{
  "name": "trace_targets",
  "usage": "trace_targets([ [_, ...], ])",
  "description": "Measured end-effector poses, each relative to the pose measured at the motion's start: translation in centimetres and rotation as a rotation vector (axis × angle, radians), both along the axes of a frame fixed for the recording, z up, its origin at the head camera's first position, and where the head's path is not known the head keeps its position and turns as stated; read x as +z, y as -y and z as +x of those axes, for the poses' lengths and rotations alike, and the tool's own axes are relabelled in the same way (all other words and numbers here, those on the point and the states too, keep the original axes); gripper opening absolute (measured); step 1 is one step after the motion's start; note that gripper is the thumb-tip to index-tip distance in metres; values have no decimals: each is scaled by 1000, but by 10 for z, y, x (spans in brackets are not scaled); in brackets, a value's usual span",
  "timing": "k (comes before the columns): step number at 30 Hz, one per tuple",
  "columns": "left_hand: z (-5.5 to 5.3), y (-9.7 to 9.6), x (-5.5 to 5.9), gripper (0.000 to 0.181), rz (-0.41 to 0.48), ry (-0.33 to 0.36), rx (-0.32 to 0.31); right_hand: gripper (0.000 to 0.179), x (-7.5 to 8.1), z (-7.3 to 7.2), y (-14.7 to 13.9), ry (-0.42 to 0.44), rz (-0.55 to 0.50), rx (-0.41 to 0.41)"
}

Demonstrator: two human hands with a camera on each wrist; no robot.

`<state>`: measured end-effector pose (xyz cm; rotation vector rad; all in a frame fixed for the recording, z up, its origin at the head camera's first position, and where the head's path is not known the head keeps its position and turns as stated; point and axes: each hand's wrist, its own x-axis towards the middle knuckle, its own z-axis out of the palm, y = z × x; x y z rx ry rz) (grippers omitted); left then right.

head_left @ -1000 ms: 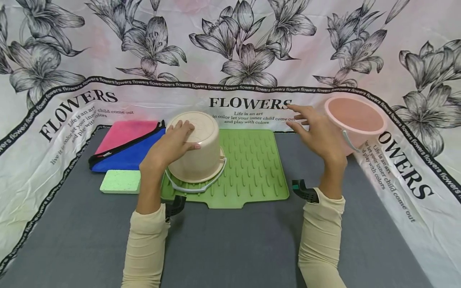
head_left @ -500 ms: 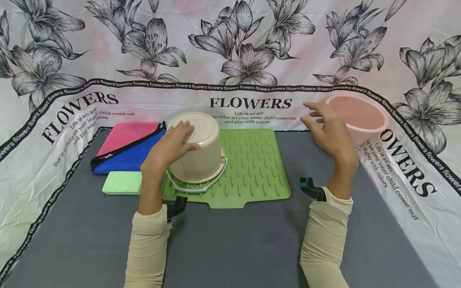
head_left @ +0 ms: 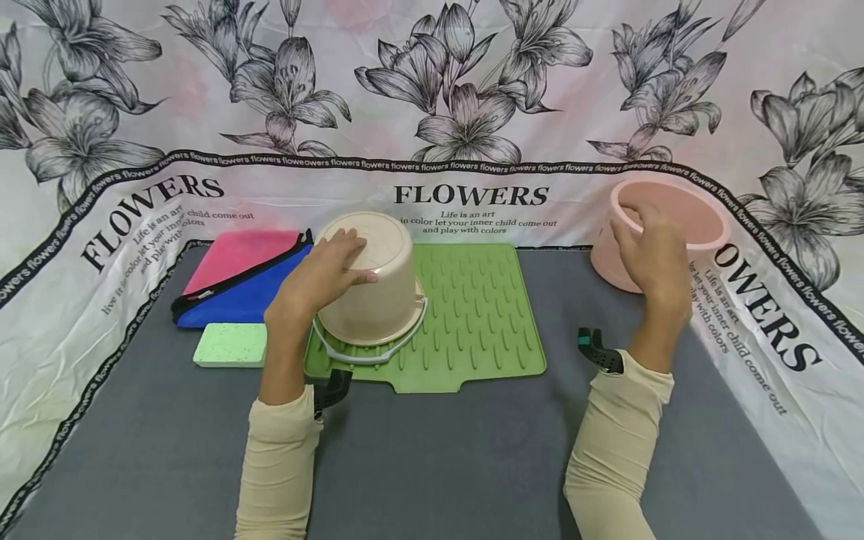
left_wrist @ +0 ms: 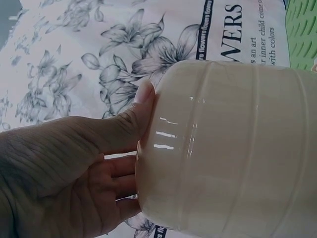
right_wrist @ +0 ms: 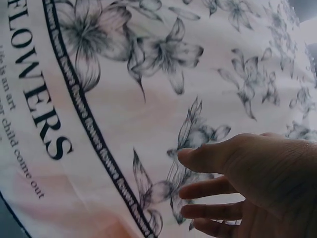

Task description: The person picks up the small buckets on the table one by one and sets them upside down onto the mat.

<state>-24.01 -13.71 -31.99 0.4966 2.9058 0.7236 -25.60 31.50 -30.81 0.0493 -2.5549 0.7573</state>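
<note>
An upside-down cream bucket [head_left: 371,300] stands on the left part of a green ridged mat [head_left: 479,315], its grey handle [head_left: 367,361] lying round its rim. My left hand [head_left: 320,274] rests on the bucket's upturned base; in the left wrist view its thumb [left_wrist: 143,94] lies along the base's edge. An upright pink bucket [head_left: 614,262] stands at the back right. My right hand [head_left: 651,251] is at that bucket's near rim, partly covering it. In the right wrist view the right hand's fingers [right_wrist: 210,210] are spread loosely with nothing between them. Whether they touch the rim, I cannot tell.
Left of the mat lie a folded pink and blue cloth [head_left: 246,270] with a black edge and a light green sponge [head_left: 229,345]. A grey cloth [head_left: 459,465] covers the table. Behind hangs a white flower-printed sheet [head_left: 378,90], which also runs along both sides.
My right hand has moved right, from beside the pink bucket to its near rim. The left hand stays on the cream bucket.
</note>
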Motion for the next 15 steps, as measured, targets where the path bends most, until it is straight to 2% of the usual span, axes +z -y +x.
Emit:
trace_targets([
  [5,0,0,0,71,3,0,4,39,-14,-8,-20,-4,-24,-106],
  [9,-1,0,-2,71,12,21,4,43,-29,-13,-36,38,-39,-193],
  [15,-2,1,-4,72,7,22,11,44,-49,-20,-51,63,-8,-237],
])
